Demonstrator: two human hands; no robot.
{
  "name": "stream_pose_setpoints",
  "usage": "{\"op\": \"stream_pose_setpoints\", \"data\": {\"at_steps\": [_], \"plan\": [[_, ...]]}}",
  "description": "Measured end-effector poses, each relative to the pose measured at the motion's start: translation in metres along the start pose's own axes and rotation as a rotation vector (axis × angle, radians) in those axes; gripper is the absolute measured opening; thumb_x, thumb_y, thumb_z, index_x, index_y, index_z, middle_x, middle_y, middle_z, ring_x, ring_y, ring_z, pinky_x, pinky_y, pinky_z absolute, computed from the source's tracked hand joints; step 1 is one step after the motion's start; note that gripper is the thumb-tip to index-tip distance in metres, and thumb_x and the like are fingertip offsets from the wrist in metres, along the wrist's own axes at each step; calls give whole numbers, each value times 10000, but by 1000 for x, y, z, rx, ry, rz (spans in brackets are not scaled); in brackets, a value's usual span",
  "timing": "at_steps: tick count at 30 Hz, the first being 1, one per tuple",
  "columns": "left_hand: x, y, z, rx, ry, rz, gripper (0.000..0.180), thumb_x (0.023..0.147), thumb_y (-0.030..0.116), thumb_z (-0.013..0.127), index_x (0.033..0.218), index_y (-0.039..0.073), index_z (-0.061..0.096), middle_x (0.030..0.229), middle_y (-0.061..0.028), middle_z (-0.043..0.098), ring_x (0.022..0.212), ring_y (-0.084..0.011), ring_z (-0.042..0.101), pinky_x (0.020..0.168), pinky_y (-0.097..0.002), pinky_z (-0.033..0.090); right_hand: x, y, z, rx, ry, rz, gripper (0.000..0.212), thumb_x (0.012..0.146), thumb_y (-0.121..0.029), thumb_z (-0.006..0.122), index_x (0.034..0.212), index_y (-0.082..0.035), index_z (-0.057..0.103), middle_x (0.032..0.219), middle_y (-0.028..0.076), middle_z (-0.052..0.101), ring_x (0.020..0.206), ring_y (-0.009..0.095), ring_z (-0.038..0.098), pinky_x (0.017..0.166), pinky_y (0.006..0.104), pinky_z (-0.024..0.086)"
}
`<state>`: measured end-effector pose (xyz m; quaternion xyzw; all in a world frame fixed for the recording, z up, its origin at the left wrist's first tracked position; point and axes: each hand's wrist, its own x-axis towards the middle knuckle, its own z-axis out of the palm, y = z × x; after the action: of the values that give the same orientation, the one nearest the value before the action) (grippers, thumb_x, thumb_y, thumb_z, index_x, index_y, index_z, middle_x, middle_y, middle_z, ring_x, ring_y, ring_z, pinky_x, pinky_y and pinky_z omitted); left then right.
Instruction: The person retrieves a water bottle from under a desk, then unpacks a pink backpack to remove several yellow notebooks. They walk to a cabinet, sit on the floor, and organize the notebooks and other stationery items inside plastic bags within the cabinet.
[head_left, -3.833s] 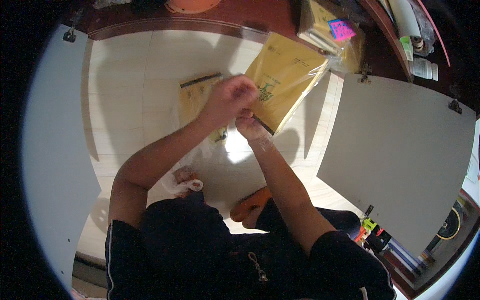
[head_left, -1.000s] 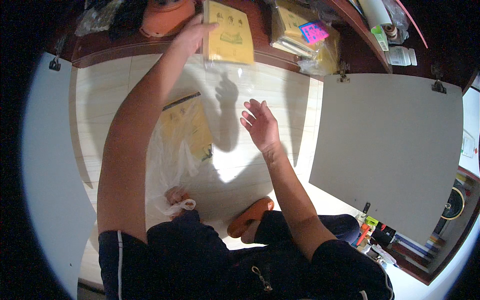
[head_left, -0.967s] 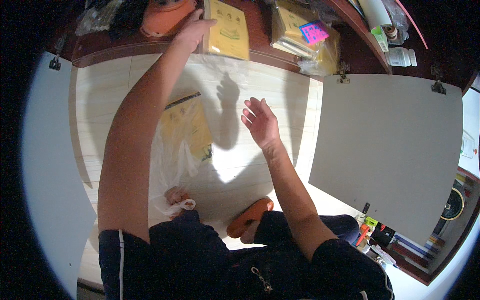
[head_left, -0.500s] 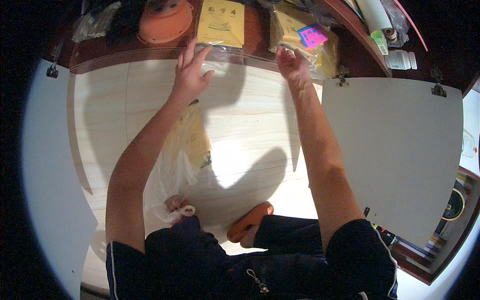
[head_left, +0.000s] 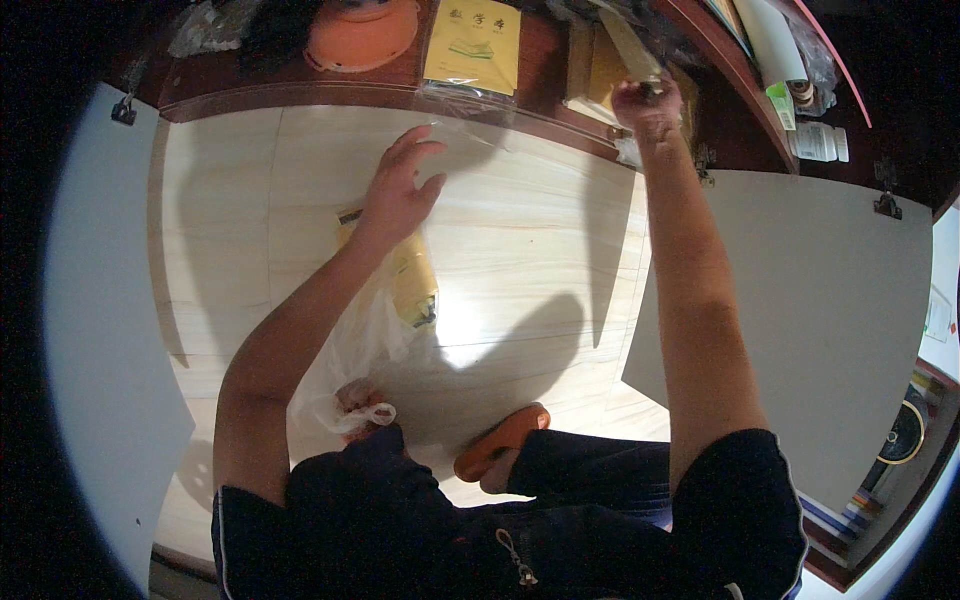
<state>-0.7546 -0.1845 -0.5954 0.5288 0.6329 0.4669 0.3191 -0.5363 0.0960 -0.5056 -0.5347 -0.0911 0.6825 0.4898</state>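
Note:
My left hand (head_left: 402, 190) hovers empty over the pale floor, its fingers spread, just in front of the shelf edge. A stack of yellow notebooks in clear plastic (head_left: 472, 50) lies beyond it on the dark shelf. At the right, my right hand (head_left: 648, 104) is closed on the near end of a yellow notebook (head_left: 627, 45), tilted up and seen almost edge-on; its fingertips are partly hidden. More yellow notebooks (head_left: 603, 80) lie beneath and beside that hand. On the floor below my left arm, a clear plastic bag (head_left: 350, 335) holds yellow notebooks (head_left: 412, 275).
An orange helmet-like object (head_left: 362, 38) sits on the shelf's left part. A white bottle (head_left: 820, 142) and a paper roll (head_left: 770, 40) stand at the right. White cabinet doors (head_left: 780, 300) hang open on both sides. An orange slipper (head_left: 500, 440) is below.
My left hand has drawn back from the notebook stack toward me. My right hand has moved right and lifted a notebook's edge. The pink and blue card no longer shows.

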Motion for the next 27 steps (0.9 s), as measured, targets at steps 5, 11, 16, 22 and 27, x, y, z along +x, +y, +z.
{"op": "stream_pose_setpoints", "data": {"at_steps": [5, 11, 16, 22, 27], "plan": [[-6, -1, 1, -182, -13, -32, 293, 746, 53, 609, 1026, 72, 524, 1217, -107, 447, 1044, -247, 499, 774, -333, 479, 20, -48, -20, 59, -110, 43, 305, 812, -367, 409, 830, -68, 467, 620, 32, 485, 428, 115, 422, 445, 259, 407], [-16, -15, 7, -278, -2, -17, 254, 739, 35, 608, 982, 61, 541, 1064, -90, 535, 875, -196, 551, 679, -298, 486, 27, -73, -42, 303, -59, 62, 291, 856, -327, 393, 732, -67, 432, 559, 24, 419, 450, 110, 422, 453, 258, 430], [-23, -8, -5, -187, -140, -213, 134, 826, 57, 549, 955, 24, 552, 876, -38, 585, 773, -114, 540, 709, -249, 453, 1, -48, -31, 187, -22, 19, 248, 852, -305, 408, 819, -70, 481, 597, 35, 488, 434, 117, 445, 491, 268, 445], [-21, -2, 1, -223, -250, -208, 112, 858, 123, 534, 914, 34, 573, 809, -38, 590, 741, -103, 555, 694, -240, 453, -19, -12, -37, 145, -283, 124, 204, 815, -253, 494, 872, -59, 522, 643, 80, 568, 494, 130, 509, 529, 274, 489], [-13, -20, 16, -580, -281, -294, 208, 877, 179, 528, 1014, 22, 527, 920, -68, 581, 858, -126, 558, 743, -257, 464, -50, 40, -45, 34, -358, 107, 259, 789, -283, 569, 876, -40, 546, 700, 107, 602, 629, 184, 595, 578, 294, 522]]}}
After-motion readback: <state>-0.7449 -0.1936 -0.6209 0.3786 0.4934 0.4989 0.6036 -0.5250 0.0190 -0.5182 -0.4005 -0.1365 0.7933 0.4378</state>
